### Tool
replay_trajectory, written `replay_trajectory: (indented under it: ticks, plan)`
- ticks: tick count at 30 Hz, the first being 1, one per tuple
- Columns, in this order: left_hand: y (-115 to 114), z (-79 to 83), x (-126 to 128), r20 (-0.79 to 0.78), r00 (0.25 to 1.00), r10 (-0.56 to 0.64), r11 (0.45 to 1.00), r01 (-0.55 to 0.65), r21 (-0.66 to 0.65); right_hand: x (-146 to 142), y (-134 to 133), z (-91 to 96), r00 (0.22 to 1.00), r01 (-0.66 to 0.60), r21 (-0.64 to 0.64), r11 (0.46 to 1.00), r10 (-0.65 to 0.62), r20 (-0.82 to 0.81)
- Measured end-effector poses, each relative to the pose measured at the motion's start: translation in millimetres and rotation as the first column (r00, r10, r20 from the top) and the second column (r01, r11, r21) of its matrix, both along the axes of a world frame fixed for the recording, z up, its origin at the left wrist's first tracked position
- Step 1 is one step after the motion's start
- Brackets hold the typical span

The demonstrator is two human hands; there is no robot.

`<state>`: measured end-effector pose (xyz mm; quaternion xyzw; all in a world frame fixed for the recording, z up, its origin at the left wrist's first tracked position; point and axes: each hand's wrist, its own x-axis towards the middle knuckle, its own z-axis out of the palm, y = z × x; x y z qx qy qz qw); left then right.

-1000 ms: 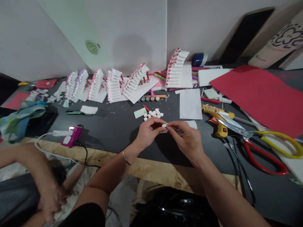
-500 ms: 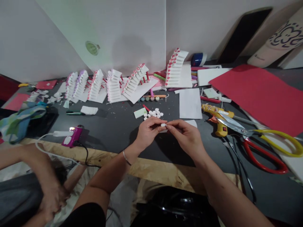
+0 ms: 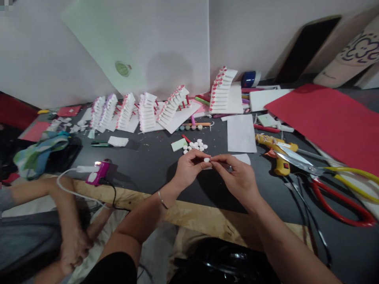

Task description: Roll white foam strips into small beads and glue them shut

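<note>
Between the fingertips of both hands is a small round white piece point(image 3: 206, 160), perhaps rolled or cut paper. My left hand point(image 3: 189, 169) pinches it between thumb and forefinger. From the other side my right hand point(image 3: 238, 172) is closed with its thumb and finger at the piece's edge. Just beyond my left hand lies a pile of similar white discs point(image 3: 199, 144) on the dark table. A pale green card point(image 3: 179, 144) and a short red stick point(image 3: 186, 139) lie beside the pile. Part of a white paper point(image 3: 243, 159) shows behind my right hand.
Several small white stair-like models point(image 3: 147, 112) stand along the wall. To the right are a yellow glue gun point(image 3: 282, 163), large scissors point(image 3: 318, 170) and a red sheet point(image 3: 328, 118). A purple power adapter point(image 3: 97, 173) is on the left, near another person's hands point(image 3: 74, 250).
The camera view has shifted slightly, so everything appears a little lower and to the right. The white disc has turned a little in my fingers and shows more of its round face.
</note>
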<state>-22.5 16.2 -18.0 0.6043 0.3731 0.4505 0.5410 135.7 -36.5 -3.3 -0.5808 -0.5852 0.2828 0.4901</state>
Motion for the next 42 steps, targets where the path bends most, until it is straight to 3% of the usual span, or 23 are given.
replay_trajectory:
  ticks: [7,11,17,25,28,32,42]
  plan:
    - [-3.8,1.7,-1.2,-0.011,1.000,-0.023,0.999,0.023,-0.037,2.9,-1.4,-8.6,0.998,-0.050,-0.018,0.999,0.051,0.043]
    - [-7.1,3.5,-3.7,-0.098,0.995,-0.004,1.000,0.005,0.011,4.0,-0.4,-15.6,0.997,-0.065,-0.088,0.994,0.068,0.035]
    - [-10.0,1.4,-7.2,-0.249,0.968,0.036,0.998,-0.022,0.058,4.0,4.1,-9.6,0.985,-0.155,-0.197,0.968,0.134,-0.112]
    - [-10.6,6.7,-9.0,-0.313,0.947,-0.066,0.984,0.113,0.135,13.6,10.3,-10.1,0.988,-0.111,-0.220,0.969,0.084,-0.126]
    - [-7.5,8.1,-9.8,-0.338,0.941,-0.026,0.969,0.107,0.223,12.3,8.9,-8.4,0.982,-0.139,-0.217,0.966,0.106,-0.154]
    - [-1.7,6.1,-10.0,-0.381,0.924,-0.027,0.901,0.187,0.391,7.5,9.7,-7.3,0.951,-0.139,-0.207,0.968,0.073,-0.300]
    - [-0.4,5.5,-7.0,-0.344,0.935,0.092,0.897,0.072,0.436,9.7,9.2,-4.6,0.963,-0.123,-0.191,0.974,0.071,-0.259]
